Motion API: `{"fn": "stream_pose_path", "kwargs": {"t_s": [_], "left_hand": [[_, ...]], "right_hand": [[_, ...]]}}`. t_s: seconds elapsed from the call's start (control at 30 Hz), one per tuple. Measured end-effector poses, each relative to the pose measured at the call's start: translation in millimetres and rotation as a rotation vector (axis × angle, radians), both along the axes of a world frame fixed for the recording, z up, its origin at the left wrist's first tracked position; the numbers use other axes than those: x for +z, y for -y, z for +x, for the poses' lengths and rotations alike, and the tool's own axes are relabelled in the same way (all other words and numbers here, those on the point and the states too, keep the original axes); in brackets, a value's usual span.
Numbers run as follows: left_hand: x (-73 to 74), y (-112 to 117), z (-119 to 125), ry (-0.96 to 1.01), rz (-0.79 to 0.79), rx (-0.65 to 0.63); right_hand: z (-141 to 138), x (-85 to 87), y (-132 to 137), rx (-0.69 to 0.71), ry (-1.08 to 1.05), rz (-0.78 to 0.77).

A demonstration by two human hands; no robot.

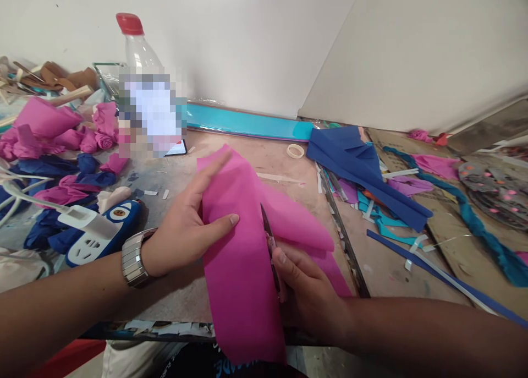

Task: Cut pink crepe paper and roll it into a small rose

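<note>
Evidently, a thin pink sheet (241,246) is spread across the near part of the worktable (165,301), its lower end hung over the near edge and another part of it laid out to the right. The sheet is steadied by the left hand (185,229), thumb and forefinger spread apart on its upper face; the other fingers are hidden, so whether it is also pinched from below cannot be told. Small scissors (268,232) are gripped in the right hand (307,284), fingers curled around the handles, the blades pointed away at the right side of the near strip. A metal-banded wristwatch (135,257) is worn on the left wrist, near a blue-and-white power strip (88,248). Beyond the sheet, a folded dark blue piece (350,160) is seen at right
</note>
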State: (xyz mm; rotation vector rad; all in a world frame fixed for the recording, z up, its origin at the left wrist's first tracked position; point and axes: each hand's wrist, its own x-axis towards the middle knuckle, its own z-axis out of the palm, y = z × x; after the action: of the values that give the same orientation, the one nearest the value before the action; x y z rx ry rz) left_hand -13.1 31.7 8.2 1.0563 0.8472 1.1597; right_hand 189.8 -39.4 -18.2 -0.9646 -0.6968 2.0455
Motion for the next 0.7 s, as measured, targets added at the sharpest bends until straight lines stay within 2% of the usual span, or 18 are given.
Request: {"fn": "stream_pose_path", "kwargs": {"t_s": [0.17,0.3,0.57,0.7], "left_hand": [[-3.5,-0.8,-0.1,-0.347,0.180,-0.049],[-8.6,-3.0,-4.2,-0.516,0.312,-0.010],[-7.0,-4.4,-6.1,-0.639,0.397,0.085],[-6.2,-5.2,-5.8,-0.639,0.384,0.078]], "right_hand": [[-3.3,2.7,-2.4,0.050,-0.089,0.015],[-5.5,3.2,-3.9,0.044,-0.128,0.019],[-5.5,-0.2,-4.6,-0.035,-0.048,0.009],[-3.6,-3.4,-4.5,-0.081,0.021,0.037]]}}
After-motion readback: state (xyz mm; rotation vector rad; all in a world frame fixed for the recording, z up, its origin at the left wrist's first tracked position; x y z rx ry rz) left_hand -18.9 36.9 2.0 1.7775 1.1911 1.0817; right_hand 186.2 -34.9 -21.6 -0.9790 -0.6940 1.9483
